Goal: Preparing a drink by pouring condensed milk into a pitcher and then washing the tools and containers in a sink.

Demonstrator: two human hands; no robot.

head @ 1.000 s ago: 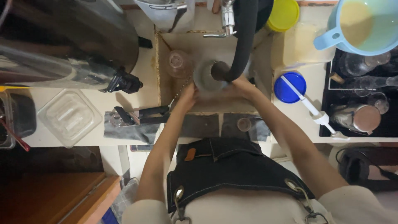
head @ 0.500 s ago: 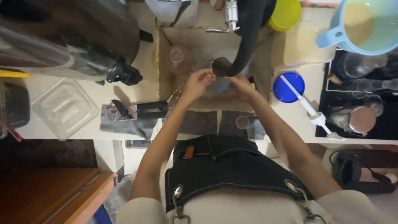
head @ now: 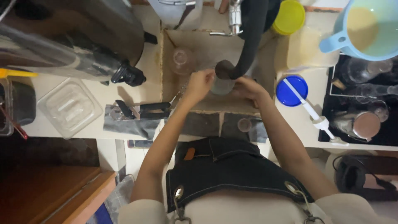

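Note:
I look straight down into a small beige sink (head: 170,66). My left hand (head: 200,84) and my right hand (head: 245,88) meet over it, both gripping a clear cup (head: 222,86) held under the end of a black flexible hose (head: 251,41). The hose hangs from a metal tap (head: 234,16) at the back of the sink. A second clear cup (head: 182,60) lies in the sink to the left of my hands.
A large steel urn (head: 70,37) with a black spigot (head: 128,75) stands at left, a clear lidded container (head: 68,108) below it. At right are a blue lid with a white pump (head: 296,92), a yellow lid (head: 289,16), a light blue jug (head: 367,27) and a black tray of glassware (head: 360,108).
My hands have drawn the cup slightly nearer and lower under the hose mouth. My left hand has turned over the cup's rim.

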